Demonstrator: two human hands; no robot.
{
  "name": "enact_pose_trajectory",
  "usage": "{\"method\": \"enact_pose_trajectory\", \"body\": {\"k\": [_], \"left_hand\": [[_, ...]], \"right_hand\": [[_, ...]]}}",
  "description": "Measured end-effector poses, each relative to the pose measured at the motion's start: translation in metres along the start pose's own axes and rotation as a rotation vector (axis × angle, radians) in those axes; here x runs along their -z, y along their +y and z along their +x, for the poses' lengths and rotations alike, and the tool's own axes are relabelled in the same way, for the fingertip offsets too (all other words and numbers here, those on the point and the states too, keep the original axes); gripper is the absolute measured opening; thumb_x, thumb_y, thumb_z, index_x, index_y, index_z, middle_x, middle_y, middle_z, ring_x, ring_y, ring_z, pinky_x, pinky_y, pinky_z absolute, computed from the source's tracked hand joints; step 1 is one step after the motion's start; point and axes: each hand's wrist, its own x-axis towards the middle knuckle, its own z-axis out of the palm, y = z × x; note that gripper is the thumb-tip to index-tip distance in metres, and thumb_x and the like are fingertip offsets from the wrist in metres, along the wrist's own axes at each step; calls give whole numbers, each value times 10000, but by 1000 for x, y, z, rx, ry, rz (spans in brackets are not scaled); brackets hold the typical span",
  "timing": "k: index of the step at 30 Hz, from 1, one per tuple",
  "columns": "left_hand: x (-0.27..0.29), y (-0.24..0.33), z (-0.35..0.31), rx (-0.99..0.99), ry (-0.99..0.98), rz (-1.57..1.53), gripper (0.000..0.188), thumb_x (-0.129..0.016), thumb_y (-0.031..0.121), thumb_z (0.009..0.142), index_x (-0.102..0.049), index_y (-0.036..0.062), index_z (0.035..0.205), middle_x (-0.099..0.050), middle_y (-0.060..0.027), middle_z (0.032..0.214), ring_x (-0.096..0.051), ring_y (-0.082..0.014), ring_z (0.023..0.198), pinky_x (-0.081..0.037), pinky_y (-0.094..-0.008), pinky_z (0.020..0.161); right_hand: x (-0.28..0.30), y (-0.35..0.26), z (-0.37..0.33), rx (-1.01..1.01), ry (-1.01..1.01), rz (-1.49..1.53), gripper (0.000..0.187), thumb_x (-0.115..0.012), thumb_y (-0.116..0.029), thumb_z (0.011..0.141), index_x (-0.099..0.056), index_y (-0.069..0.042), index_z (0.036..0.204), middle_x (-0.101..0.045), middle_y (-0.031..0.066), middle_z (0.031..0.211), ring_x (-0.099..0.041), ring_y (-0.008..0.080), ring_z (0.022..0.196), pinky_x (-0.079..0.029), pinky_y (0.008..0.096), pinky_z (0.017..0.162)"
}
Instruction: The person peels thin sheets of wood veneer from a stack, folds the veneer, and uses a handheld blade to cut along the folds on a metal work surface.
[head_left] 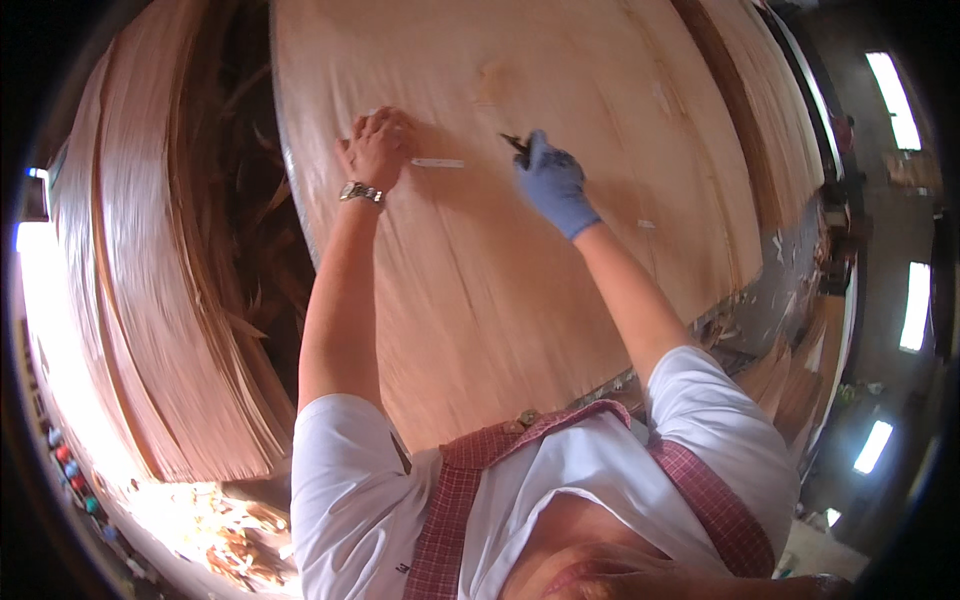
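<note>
A wide sheet of pale wood veneer (500, 290) lies before me. My left hand (378, 145) is bare, with a metal watch (361, 192) at the wrist. It rests on the veneer's left part, fingers spread a little and slightly bent. Just right of it lies a narrow white strip (437, 162). My right hand (552, 185), in a blue glove, is closed around a small dark tool (521, 150) with a thin pointed end. The tool is over the sheet's middle; its exact kind and whether it touches the wood I cannot tell.
Another stack of veneer (140, 270) stands on the left, across a dark gap holding torn scraps (265, 240). Wood shavings (225, 530) litter the lower left floor. A darker brown strip (730, 100) runs along the sheet's right side. A small white piece (646, 224) lies right of my glove.
</note>
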Motion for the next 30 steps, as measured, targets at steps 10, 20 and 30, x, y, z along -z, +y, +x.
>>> {"method": "enact_pose_trajectory", "body": {"k": [10,20,30], "left_hand": [[28,80,-265,415,205,352,721,-477,458,947,-292,-32,1441,-332,-233,1477,-311,-377,1370,-241,-451,1130],[54,167,-447,938,114,367,259,-628,252,842,-642,11,934,-660,-211,887,-643,-385,840,-514,-473,723],[-13,437,-205,145,139,73,171,-638,210,765,-684,102,890,-635,-168,1137,-586,-353,1056,-475,-464,872]], "right_hand": [[67,452,-210,-502,286,-726,373,-494,-179,908,-448,-41,1252,-511,230,1230,-494,385,1156,-471,475,869],[80,562,-291,-7,150,-235,321,-601,-300,878,-533,-52,1071,-640,182,901,-630,362,847,-496,472,689],[42,460,-423,249,210,344,280,-634,-298,884,-611,-33,970,-577,149,600,-559,357,504,-477,445,492]]}}
